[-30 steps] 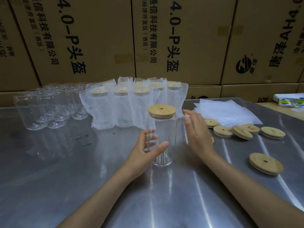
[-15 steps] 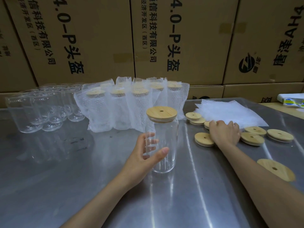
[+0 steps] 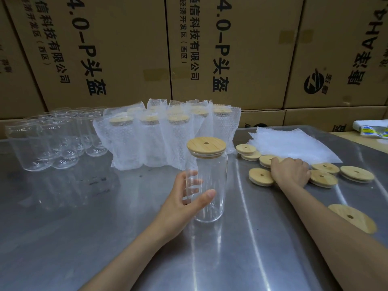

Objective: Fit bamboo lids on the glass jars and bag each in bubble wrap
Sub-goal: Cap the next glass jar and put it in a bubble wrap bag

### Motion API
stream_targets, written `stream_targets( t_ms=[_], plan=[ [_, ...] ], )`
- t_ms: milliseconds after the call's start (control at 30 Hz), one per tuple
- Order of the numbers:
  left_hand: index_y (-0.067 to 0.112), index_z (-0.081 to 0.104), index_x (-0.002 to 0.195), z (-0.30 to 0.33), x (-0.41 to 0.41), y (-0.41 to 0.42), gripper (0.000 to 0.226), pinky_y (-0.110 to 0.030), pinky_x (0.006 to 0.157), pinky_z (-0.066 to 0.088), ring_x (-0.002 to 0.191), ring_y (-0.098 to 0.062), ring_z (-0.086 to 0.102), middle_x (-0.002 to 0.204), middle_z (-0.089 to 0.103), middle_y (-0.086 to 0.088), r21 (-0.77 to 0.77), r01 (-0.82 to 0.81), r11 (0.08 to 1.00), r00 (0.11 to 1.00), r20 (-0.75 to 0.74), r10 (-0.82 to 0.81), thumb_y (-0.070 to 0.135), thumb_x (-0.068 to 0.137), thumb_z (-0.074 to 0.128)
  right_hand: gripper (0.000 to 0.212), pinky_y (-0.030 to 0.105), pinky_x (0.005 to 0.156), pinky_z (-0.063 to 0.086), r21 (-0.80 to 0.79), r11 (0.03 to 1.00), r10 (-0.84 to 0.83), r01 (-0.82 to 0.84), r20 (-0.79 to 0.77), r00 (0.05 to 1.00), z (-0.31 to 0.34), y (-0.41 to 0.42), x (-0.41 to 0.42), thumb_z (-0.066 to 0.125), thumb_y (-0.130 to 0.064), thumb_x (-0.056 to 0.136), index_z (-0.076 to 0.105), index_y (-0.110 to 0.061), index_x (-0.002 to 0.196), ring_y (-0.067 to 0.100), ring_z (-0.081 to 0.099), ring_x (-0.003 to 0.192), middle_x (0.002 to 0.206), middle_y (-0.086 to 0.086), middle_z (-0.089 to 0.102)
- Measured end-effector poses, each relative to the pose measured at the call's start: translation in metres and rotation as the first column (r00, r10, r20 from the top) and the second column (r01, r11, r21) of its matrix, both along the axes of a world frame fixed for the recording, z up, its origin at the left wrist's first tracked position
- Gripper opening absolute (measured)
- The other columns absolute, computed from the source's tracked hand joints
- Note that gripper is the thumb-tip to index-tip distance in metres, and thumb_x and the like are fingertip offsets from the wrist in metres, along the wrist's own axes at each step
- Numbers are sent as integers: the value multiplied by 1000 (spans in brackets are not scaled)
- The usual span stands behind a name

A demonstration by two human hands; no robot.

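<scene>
Pale tan lids (image 3: pixel 324 177) with light grain lie right. Clear jars (image 3: pixel 45 143) stand far left. White bags (image 3: pixel 159 141) show a dotted bubble pattern. Grey table (image 3: pixel 63 238). Brown boxes (image 3: pixel 126 49) carry black print.

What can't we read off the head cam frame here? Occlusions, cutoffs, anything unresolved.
- Right hand: fingertips hidden behind its own knuckles, so no telling whether it grips a bubble-wrap bag or a loose lid.
- Nearest lid: partly covered by the right forearm.
- Wrapped jars: back row screened by the front row, count unclear.
- Bare jars: overlapping glass, count unclear.
- Item at the right edge: cut off.
</scene>
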State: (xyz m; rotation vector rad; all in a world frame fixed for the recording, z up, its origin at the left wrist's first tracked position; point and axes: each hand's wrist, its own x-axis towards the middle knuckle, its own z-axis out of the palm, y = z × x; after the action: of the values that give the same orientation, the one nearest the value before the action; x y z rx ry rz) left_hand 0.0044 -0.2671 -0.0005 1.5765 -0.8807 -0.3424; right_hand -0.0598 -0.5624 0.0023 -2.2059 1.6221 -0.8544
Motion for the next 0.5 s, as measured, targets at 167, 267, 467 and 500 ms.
stream_targets(
  t_ms=[167,267,467,500],
  plan=[
    [43,44,118,1,-1,1,71,-36,102,47,114,-6,59,123,58,12,-2,1,1000,1000,-11,-1,67,56,69,39,45,107,27,-287,958,104,-5,332,938,3,10,-13,46,-21,97,56,-3,130,31,39,130,134,16,54],
    [42,44,119,2,-1,1,73,-34,101,47,113,-4,59,123,58,12,3,-2,1000,1000,-9,2,67,55,68,30,45,100,33,-448,892,243,-62,360,901,3,22,-17,52,-12,95,64,-8,123,31,48,122,123,13,62],
    [40,44,118,4,-4,1,73,-36,102,47,113,-7,59,123,58,10,-8,-9,1000,1000,-7,9,67,54,68,22,38,83,41,-476,866,376,-152,423,824,3,48,-30,55,-8,95,68,-10,112,28,59,102,108,10,67],
    [39,43,119,4,-4,1,74,-37,103,46,114,-8,59,123,57,9,-9,-8,1000,1000,-3,8,67,54,67,23,34,77,41,-458,873,392,-167,457,798,5,56,-31,54,-9,96,67,-11,115,24,59,98,107,9,65]
  ],
)
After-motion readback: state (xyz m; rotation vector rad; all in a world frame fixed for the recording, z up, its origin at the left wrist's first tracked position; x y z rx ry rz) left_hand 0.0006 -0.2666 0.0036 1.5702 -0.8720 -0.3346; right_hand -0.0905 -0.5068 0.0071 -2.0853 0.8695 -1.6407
